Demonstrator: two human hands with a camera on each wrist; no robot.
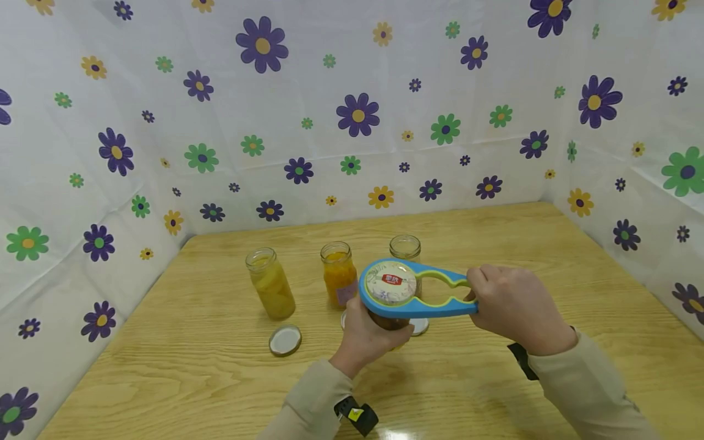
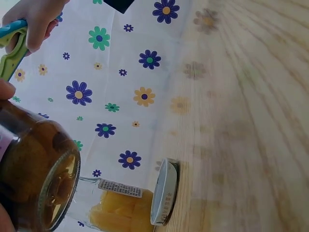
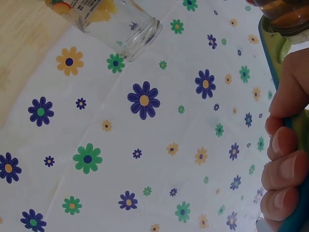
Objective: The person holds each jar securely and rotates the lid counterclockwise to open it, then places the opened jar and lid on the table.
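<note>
My left hand [image 1: 367, 335] grips a jar of brown contents [image 2: 34, 169], raised off the table. Its pale printed lid [image 1: 392, 283] sits inside the round end of a blue and green jar opener [image 1: 440, 310]. With curled fingers my right hand [image 1: 511, 305] holds the opener's two handles at their far end. In the right wrist view, those fingers [image 3: 285, 171] wrap the blue handle. The left hand covers much of the jar's side in the head view.
Three lidless jars stand behind: one with yellow fruit [image 1: 274, 290], one with orange fruit [image 1: 338, 275], and one partly hidden glass jar [image 1: 405, 245]. A loose lid [image 1: 285, 340] lies at front left; another lid [image 1: 420, 326] shows behind the held jar. Flower-patterned cloth [image 1: 308, 79] walls the table [image 1: 181, 366].
</note>
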